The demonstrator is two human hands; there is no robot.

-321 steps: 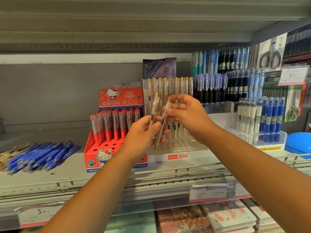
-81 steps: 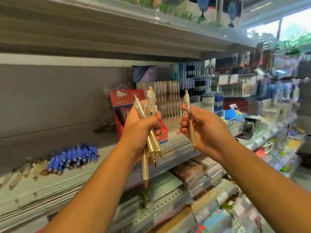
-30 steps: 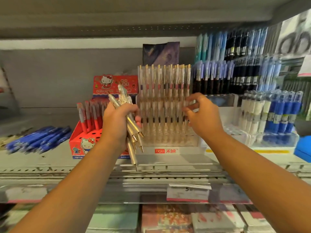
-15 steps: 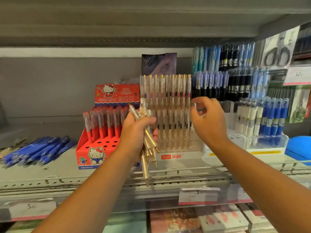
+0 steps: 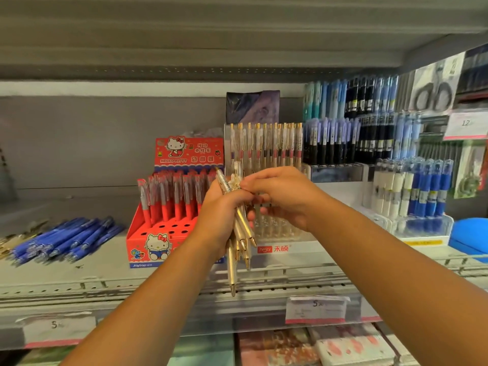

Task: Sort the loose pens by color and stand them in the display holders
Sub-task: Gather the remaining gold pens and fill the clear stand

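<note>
My left hand (image 5: 220,220) grips a bundle of several gold pens (image 5: 239,233), tips pointing down. My right hand (image 5: 284,196) has its fingertips pinched on the top of one pen in that bundle. Both hands are in front of the clear display holder (image 5: 266,151), where gold pens stand in rows. To its left stands a red Hello Kitty holder (image 5: 169,228) with red pens upright at its back and open holes at its front. Loose blue pens (image 5: 66,240) lie in a pile on the shelf (image 5: 66,273) at far left.
Tiered racks of blue and black pens (image 5: 364,136) fill the right side. A clear holder of blue and white pens (image 5: 414,191) stands in front of them. A blue object (image 5: 470,233) sits at far right. Price tags (image 5: 315,309) hang on the shelf's front rail.
My right hand has come back from the clear holder's right side to the bundle in my left hand and now pinches a pen there. The left hand stayed in place.
</note>
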